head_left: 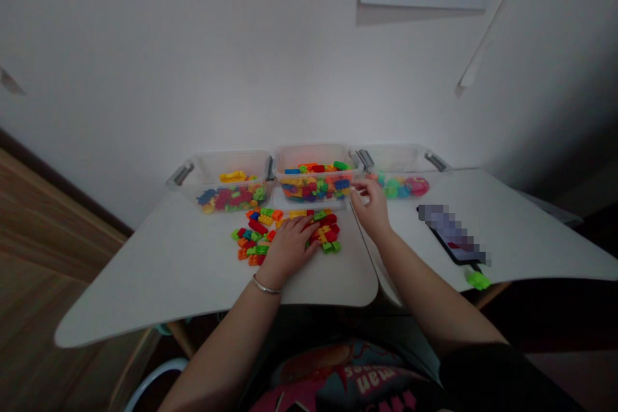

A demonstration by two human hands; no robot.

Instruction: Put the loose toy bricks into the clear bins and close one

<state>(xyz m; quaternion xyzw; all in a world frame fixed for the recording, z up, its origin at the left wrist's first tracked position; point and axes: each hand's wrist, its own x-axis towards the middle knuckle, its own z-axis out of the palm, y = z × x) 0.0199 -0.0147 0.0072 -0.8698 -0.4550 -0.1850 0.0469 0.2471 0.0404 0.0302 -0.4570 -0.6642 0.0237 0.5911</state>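
My left hand (291,244) lies palm down on a loose pile of toy building bricks (258,227), fingers stretched out and apart, covering part of the pile. The bricks are red, orange, yellow, green and blue. My right hand (373,207) is raised at the right front corner of the middle clear plastic box (316,174). Its fingers are curled in toward the thumb; whatever may be between them is too small to make out. More coloured bricks (313,188) fill the lower part of that box.
A left clear box (232,164) holds coloured pieces, and a right clear box (396,158) holds pastel and pink pieces. On the right of the white table (193,283) lies a phone (451,232) beside a bright green object (477,280). The wall stands right behind the boxes.
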